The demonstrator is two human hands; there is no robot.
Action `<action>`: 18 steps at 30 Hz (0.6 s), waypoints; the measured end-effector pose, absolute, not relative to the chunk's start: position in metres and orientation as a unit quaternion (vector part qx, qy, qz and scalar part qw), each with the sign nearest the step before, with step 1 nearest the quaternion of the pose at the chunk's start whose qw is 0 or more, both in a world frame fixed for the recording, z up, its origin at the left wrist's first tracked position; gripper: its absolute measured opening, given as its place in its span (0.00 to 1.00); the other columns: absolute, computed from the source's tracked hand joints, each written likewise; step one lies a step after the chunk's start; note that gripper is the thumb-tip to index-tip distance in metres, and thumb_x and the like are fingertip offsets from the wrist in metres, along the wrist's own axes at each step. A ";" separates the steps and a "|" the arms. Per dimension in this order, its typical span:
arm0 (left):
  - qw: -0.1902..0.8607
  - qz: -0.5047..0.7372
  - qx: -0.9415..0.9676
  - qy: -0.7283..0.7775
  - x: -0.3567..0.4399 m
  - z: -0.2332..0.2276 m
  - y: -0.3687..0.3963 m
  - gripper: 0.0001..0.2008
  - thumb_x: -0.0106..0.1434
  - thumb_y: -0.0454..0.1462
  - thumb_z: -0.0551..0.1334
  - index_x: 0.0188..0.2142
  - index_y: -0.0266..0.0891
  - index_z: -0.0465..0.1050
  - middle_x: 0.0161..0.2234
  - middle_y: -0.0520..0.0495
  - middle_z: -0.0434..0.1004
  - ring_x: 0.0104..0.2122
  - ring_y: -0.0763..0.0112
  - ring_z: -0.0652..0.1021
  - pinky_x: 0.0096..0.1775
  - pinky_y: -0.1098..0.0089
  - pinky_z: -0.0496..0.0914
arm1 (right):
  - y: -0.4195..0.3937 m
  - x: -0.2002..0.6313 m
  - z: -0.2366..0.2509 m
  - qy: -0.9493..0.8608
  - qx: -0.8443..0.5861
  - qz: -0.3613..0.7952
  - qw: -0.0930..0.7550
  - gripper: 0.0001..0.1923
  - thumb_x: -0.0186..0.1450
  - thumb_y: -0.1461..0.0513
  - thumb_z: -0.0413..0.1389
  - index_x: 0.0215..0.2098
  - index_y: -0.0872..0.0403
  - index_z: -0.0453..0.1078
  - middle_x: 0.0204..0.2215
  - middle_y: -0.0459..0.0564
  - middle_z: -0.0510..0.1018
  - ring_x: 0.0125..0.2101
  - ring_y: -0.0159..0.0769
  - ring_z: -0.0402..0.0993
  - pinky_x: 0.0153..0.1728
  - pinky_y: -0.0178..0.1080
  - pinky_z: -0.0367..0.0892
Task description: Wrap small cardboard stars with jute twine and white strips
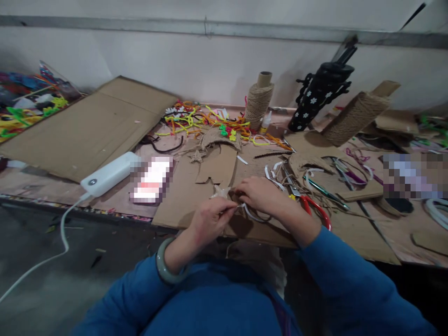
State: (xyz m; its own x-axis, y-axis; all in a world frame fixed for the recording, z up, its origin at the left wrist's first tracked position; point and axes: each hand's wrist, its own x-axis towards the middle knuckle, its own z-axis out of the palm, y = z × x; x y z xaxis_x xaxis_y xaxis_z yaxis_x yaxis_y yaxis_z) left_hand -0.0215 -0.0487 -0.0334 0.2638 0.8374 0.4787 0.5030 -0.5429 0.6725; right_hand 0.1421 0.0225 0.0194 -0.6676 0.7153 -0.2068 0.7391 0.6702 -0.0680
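Observation:
Close together over the cardboard near the table's front edge, both my hands are in a pinch. My left hand (212, 218) has its thumb and forefinger pressed on the end of a thin white strip (254, 215), which loops off below my right hand. My right hand (259, 193) is bent with its fingertips closed beside the left ones; what they hold is mostly hidden. A small pale star-shaped piece (220, 191) shows just beyond my left fingers. Behind it lie a twine-wrapped crescent (219, 138) and a twine-wrapped star (197, 156).
Red-handled scissors (315, 212) and a green pen-like tool (325, 192) lie right of my hands. Twine spools (259, 100) and a small glue bottle (266, 122) stand behind. At left are a phone (153, 179), a white power bank (110, 175) with its cable, and a cardboard sheet (101, 126).

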 end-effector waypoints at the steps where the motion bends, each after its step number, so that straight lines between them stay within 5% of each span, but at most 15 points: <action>1: 0.200 0.420 0.770 0.436 -0.022 -0.035 -0.049 0.08 0.62 0.32 0.58 0.34 0.37 0.76 0.29 0.46 0.81 0.30 0.69 0.80 0.33 0.71 0.73 | 0.021 0.140 0.021 0.906 0.409 -0.062 0.096 0.11 0.63 0.64 0.53 0.40 0.52 0.76 0.38 0.55 0.80 0.41 0.43 0.75 0.39 0.38 0.65; 12: 0.221 0.418 0.757 0.451 -0.022 -0.038 -0.049 0.07 0.61 0.33 0.58 0.34 0.38 0.77 0.30 0.46 0.82 0.31 0.69 0.80 0.34 0.70 0.73 | 0.032 0.167 0.026 0.828 0.556 -0.013 0.067 0.16 0.66 0.63 0.45 0.39 0.57 0.75 0.38 0.60 0.80 0.39 0.47 0.76 0.35 0.41 0.67; 15: 0.249 0.436 0.725 0.472 -0.022 -0.036 -0.049 0.07 0.60 0.33 0.59 0.33 0.39 0.77 0.31 0.46 0.82 0.31 0.68 0.80 0.36 0.70 0.74 | 0.026 0.169 0.026 0.813 0.582 -0.018 -0.006 0.18 0.68 0.63 0.42 0.45 0.56 0.73 0.44 0.58 0.78 0.42 0.44 0.75 0.38 0.41 0.67; 18: 0.292 0.445 0.684 0.500 -0.024 -0.033 -0.049 0.07 0.59 0.33 0.60 0.33 0.40 0.78 0.31 0.48 0.83 0.31 0.68 0.80 0.35 0.69 0.74 | 0.010 0.163 0.019 0.859 0.475 -0.157 -0.112 0.14 0.67 0.63 0.47 0.44 0.54 0.73 0.42 0.53 0.79 0.42 0.38 0.75 0.41 0.36 0.66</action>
